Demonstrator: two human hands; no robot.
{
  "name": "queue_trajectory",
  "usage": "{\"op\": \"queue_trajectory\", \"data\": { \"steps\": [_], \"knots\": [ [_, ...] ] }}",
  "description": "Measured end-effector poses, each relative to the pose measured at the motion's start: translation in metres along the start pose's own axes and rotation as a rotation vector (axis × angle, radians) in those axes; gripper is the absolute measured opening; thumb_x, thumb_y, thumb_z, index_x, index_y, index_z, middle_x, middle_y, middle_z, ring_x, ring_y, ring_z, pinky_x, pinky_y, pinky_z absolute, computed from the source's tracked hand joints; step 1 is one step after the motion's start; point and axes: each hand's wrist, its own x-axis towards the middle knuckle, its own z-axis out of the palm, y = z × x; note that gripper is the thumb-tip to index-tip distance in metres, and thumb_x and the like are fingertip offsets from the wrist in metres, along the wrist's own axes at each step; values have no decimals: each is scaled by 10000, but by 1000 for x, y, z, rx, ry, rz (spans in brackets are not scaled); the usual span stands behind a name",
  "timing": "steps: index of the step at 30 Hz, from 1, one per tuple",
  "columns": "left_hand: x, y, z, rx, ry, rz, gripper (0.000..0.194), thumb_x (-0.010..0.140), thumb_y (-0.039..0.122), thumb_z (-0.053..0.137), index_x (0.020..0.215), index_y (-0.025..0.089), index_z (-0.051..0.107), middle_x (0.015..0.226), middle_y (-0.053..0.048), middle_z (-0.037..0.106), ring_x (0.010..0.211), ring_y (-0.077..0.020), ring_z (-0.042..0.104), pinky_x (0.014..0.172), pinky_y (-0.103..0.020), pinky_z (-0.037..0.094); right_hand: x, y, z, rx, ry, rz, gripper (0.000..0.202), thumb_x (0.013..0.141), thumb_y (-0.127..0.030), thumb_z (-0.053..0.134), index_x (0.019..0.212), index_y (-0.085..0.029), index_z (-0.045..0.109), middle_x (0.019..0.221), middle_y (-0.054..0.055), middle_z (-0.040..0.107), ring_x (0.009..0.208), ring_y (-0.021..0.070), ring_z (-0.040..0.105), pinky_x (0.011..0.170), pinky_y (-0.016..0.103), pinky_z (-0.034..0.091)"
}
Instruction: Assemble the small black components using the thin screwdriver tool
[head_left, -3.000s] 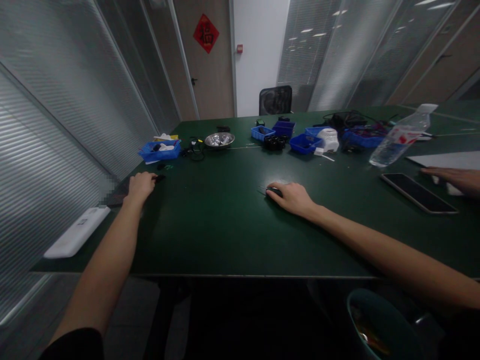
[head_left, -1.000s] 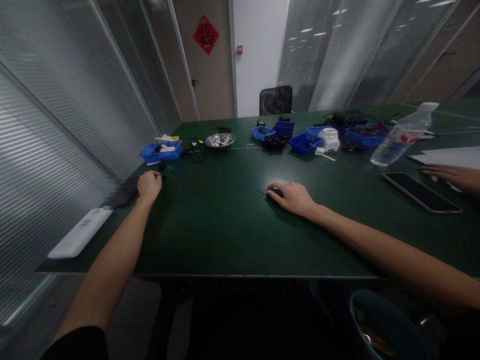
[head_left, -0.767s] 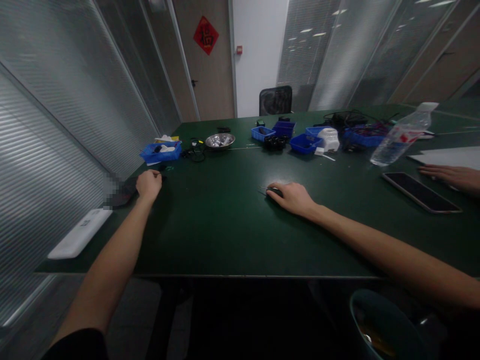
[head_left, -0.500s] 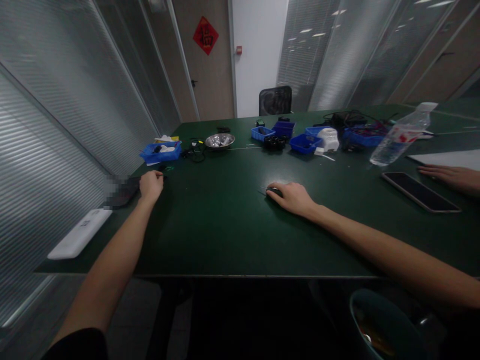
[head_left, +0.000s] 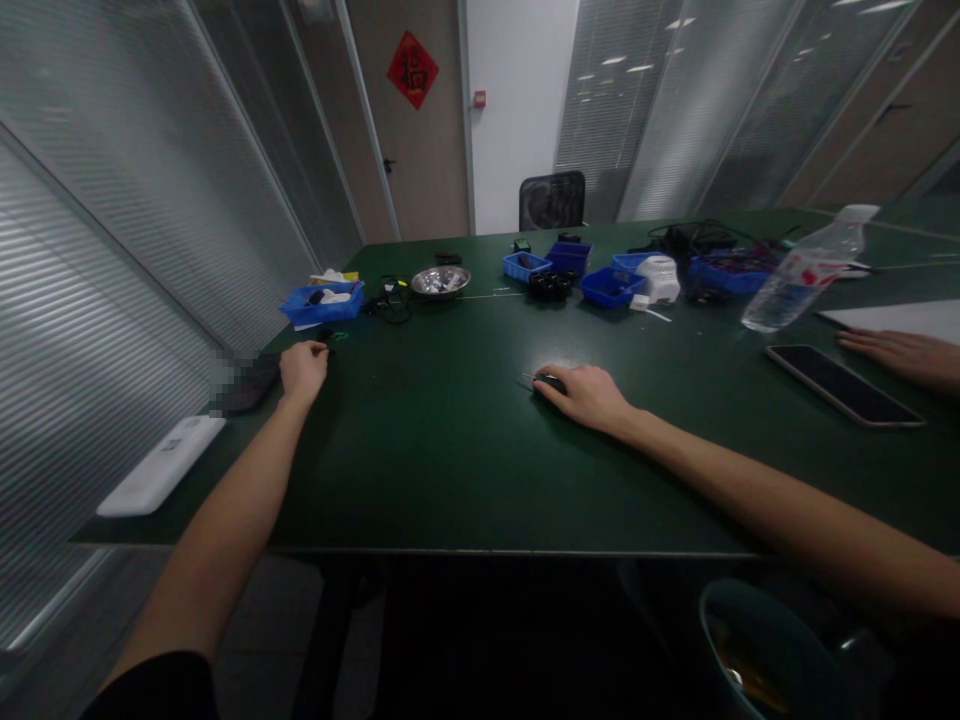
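Observation:
Low over the left part of the green table (head_left: pixel 420 450), my left hand (head_left: pixel 304 370) has its fingers pressed together at a small dark item too small to name. A blue tray (head_left: pixel 322 303) with white and yellow things lies just beyond it. My right hand (head_left: pixel 585 393) rests near the table's middle, its fingers closed round a small dark tool (head_left: pixel 551 382) with thin metal tips pointing left. Most of that tool is hidden by the fingers. Behind, a round metal dish (head_left: pixel 440 282) holds small pale pieces.
A white box (head_left: pixel 161 468) and a dark object (head_left: pixel 251 388) lie at the left edge. Several blue bins (head_left: pixel 611 287) stand at the back. On the right are a clear bottle (head_left: pixel 802 275), a phone (head_left: pixel 840 385) and another person's hand (head_left: pixel 896 357). A bin (head_left: pixel 765 650) stands below the table's edge.

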Motion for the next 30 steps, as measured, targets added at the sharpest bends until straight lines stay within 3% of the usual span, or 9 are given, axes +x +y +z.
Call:
{"op": "queue_trajectory", "data": {
  "steps": [7,18,24,30],
  "knots": [
    [2,3,0,-33,16,-60,269,881,270,676,1066,141,822,1077,-177,791,1078,-334,716,1062,-428,521,0,-1,1,-39,18,14,531,1088,-588,399,1381,-259,696,928,90,786,808,251,704,693,325,465],
    [11,-4,5,-126,12,-173,299,826,287,755,1069,136,841,1022,-165,814,980,-312,759,979,-392,563,0,1,1,-14,15,-1,542,1091,-591,386,1380,-251,693,940,89,790,819,247,707,694,320,466],
    [8,1,2,-161,-18,-156,388,832,263,744,1201,159,806,1006,-120,823,950,-274,765,983,-373,563,0,-1,-1,-1,-3,11,544,1090,-594,386,1385,-251,687,935,88,786,815,241,705,713,319,481],
    [7,1,-1,-147,-55,-142,293,830,320,773,1075,174,840,1021,-110,818,967,-274,750,983,-358,552,0,0,1,-27,0,17,535,1088,-590,392,1385,-260,691,959,93,794,841,252,708,724,323,473]
  ]
}}
